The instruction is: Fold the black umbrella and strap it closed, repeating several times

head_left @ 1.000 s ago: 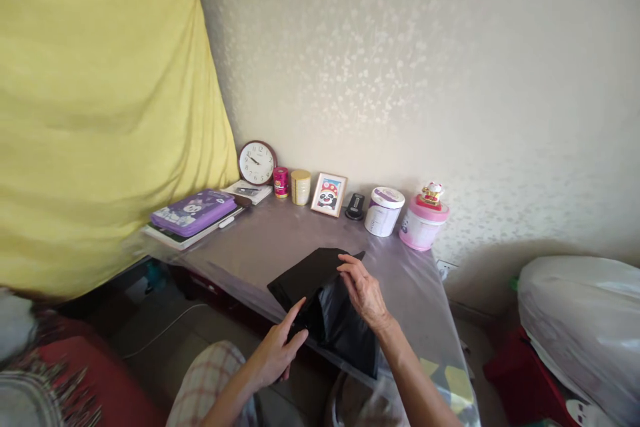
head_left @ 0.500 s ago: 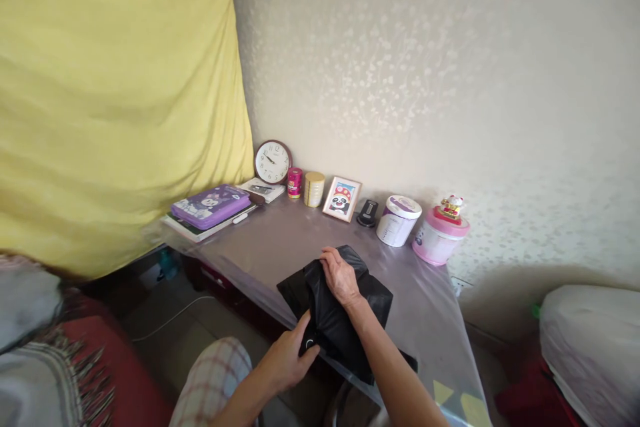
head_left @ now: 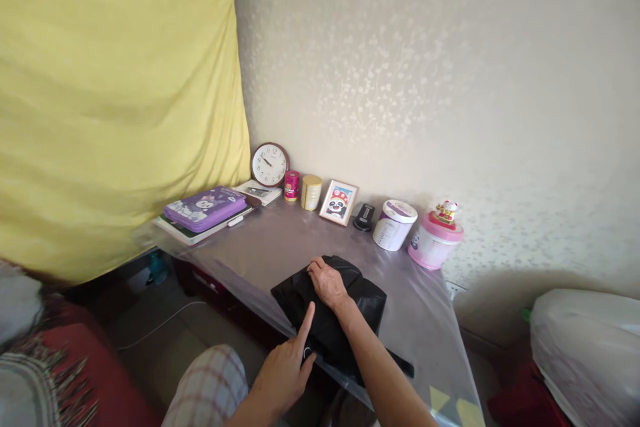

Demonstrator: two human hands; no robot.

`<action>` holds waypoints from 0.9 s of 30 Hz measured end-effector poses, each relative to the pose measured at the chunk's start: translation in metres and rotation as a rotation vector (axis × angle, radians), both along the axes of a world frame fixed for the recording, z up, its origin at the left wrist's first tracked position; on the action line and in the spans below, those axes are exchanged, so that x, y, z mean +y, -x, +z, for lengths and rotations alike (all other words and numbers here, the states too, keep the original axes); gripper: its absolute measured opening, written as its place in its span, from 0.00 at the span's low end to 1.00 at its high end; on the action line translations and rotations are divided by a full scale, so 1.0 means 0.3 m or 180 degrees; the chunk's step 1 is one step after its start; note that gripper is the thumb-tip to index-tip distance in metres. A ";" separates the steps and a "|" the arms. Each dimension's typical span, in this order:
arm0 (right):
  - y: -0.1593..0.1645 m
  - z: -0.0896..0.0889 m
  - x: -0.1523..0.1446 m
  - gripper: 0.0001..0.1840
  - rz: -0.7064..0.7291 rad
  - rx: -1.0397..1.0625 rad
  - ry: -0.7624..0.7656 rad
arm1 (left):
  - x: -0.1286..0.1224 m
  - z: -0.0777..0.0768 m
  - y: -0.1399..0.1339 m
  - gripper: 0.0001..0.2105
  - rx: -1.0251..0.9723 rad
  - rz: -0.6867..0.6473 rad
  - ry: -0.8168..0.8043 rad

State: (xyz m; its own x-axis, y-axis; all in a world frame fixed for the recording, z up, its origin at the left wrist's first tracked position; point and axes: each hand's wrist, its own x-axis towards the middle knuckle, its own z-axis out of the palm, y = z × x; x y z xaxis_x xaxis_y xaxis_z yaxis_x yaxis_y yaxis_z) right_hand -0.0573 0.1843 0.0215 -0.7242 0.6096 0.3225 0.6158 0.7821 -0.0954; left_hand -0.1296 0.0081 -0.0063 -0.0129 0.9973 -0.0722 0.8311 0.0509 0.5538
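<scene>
A black folding umbrella [head_left: 357, 287] lies partly on the table's near edge, its loose fabric panels bunched and creased. My left hand [head_left: 285, 370] is closed around its dark handle end, where a small white ring mark shows. The index finger points up along the fabric, and the thumb is on the near side. My right hand [head_left: 327, 283] lies on top of the panels with its fingers curled over a fold of the cloth. The right forearm crosses over the umbrella and hides part of it.
Along the wall stand a clock [head_left: 270, 164], a pink can [head_left: 291, 185], a yellow-lidded jar [head_left: 311, 193], a framed panda picture [head_left: 339, 203], a black stapler-like object [head_left: 364, 217], a white tub [head_left: 395, 225] and a pink tub [head_left: 434, 243]. A purple case [head_left: 205, 208] lies left.
My left index finger has stretched upward along the umbrella. My right hand has pressed the fabric lower, and the panels lie flatter. The view has shifted slightly.
</scene>
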 end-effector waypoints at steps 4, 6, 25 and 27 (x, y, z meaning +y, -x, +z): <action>0.001 0.001 -0.001 0.11 0.0003 -0.0112 0.0032 | 0.003 0.015 -0.004 0.29 0.0540 -0.0219 0.0123; -0.001 0.001 -0.002 0.10 0.0011 -0.0143 0.0045 | 0.004 0.016 -0.007 0.28 0.0634 -0.0195 0.0147; -0.180 -0.010 -0.093 0.13 0.0679 0.0696 0.0023 | -0.001 -0.017 -0.026 0.30 0.0299 0.0114 0.0077; -0.204 -0.025 -0.058 0.13 0.0640 0.0614 -0.0018 | -0.001 -0.014 -0.028 0.30 0.0287 0.0126 0.0110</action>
State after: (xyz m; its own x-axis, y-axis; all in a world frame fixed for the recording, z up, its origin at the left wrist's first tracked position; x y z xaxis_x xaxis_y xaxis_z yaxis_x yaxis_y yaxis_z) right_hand 0.0039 0.1670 0.0140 -0.7552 0.4577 0.4692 0.4191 0.8876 -0.1911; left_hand -0.1212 0.0077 -0.0106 -0.0602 0.9928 -0.1034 0.8745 0.1025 0.4741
